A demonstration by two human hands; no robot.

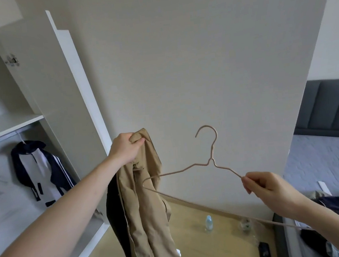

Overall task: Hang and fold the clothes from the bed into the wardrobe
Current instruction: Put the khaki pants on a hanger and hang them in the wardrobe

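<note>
The left hand [125, 148] is gripping soft, limp tan trousers [145, 204]; right hand [262, 185] fingers are pinching the light, stiff hanger [212, 161].

The tan garment [145, 204] is matt woven cloth, soft and creased. The beige hanger [210, 161] is thin wire with a smooth, dull coating. Left of the garment, the wardrobe [34, 84] has smooth white panels with a faint sheen, a shiny metal hinge [12, 60] and a metal rail [2, 139], where a navy-and-white jacket [41, 173] of smooth cloth hangs. The floor [197, 240] looks like pale matt wood. The headboard [329, 107] is grey padded fabric.
</note>
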